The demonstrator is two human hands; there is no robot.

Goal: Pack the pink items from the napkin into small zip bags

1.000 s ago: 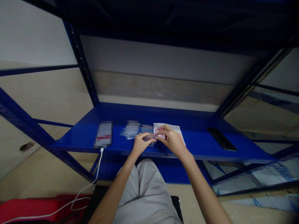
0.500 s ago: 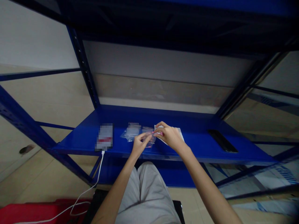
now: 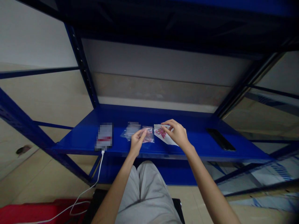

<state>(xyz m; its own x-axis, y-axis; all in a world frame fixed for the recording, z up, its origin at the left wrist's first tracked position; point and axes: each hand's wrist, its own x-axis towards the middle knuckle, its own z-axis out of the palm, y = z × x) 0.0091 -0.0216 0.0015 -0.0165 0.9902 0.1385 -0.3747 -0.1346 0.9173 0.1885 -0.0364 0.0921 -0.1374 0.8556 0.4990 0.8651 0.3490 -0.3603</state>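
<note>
Blue shelf (image 3: 193,119): left grip (image 3: 137,140) pinches clear bag (image 3: 149,137).
We judge it light, slippery, best rim-held; right grip (image 3: 177,133) parted, seemingly empty, near beads (image 3: 160,133).

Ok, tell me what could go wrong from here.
The pink bits lie loose on the white paper, so the right hand close by might scatter some.

The thin plastic bag pinched in the left hand could slip and spill its pink contents, if it is open; I can't tell.

The white cable hangs over the shelf's front edge, so a snag might drag the blurred device.
</note>
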